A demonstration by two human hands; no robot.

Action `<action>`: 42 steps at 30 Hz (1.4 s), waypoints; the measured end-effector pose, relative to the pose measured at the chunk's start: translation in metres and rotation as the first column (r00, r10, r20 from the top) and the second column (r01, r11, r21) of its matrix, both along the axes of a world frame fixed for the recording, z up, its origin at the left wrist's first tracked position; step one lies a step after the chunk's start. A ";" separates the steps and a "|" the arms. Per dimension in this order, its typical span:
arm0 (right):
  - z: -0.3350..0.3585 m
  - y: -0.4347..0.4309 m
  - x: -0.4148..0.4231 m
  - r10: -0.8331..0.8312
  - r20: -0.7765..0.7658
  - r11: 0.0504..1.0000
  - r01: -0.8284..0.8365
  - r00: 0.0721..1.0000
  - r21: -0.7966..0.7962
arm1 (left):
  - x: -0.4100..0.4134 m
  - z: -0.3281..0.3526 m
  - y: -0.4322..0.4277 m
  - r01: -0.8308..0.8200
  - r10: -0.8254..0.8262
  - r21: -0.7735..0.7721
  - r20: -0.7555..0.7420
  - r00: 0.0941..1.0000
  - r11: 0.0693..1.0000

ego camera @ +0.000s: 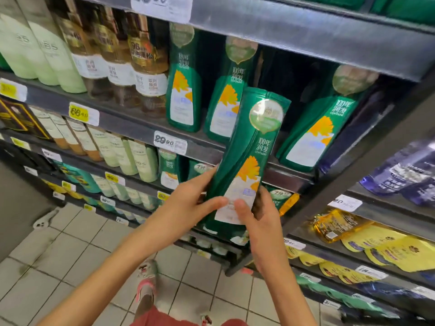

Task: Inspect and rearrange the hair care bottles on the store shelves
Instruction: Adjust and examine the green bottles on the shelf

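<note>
I hold a tall green hair care bottle (249,147) with an orange flower label in front of the shelf, tilted slightly right. My left hand (190,201) grips its lower left side, thumb on the white label. My right hand (256,215) grips the lower right side, thumb on the label too. Three matching green bottles stand on the shelf behind: one at the left (182,90), one in the middle (226,95), one leaning at the right (317,128). A dark gap lies between the middle and right bottles.
Amber bottles (143,57) and pale green bottles (47,50) stand left on the same shelf (131,128). Lower shelves hold more bottles. A second rack at the right carries purple pouches (404,175) and yellow packs (386,245). The floor is tiled (70,255).
</note>
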State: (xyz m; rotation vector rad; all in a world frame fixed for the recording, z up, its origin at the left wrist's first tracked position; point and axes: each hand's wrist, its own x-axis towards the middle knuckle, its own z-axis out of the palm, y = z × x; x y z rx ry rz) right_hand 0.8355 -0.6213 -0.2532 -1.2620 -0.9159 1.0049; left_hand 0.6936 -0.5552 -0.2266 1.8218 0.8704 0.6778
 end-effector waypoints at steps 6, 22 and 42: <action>0.017 0.026 0.012 -0.176 0.154 0.984 0.169 0.972 0.057 | 0.030 0.010 0.021 -0.189 0.202 0.225 -0.037 0.979 0.956; 0.029 0.066 0.009 -0.585 0.395 0.808 0.549 0.709 0.212 | 0.066 0.006 0.060 -0.218 0.187 0.274 0.135 0.973 0.937; 0.021 0.099 0.005 -0.745 0.508 0.648 0.649 0.432 0.399 | 0.087 -0.012 0.078 -0.380 0.317 0.385 0.219 0.923 0.841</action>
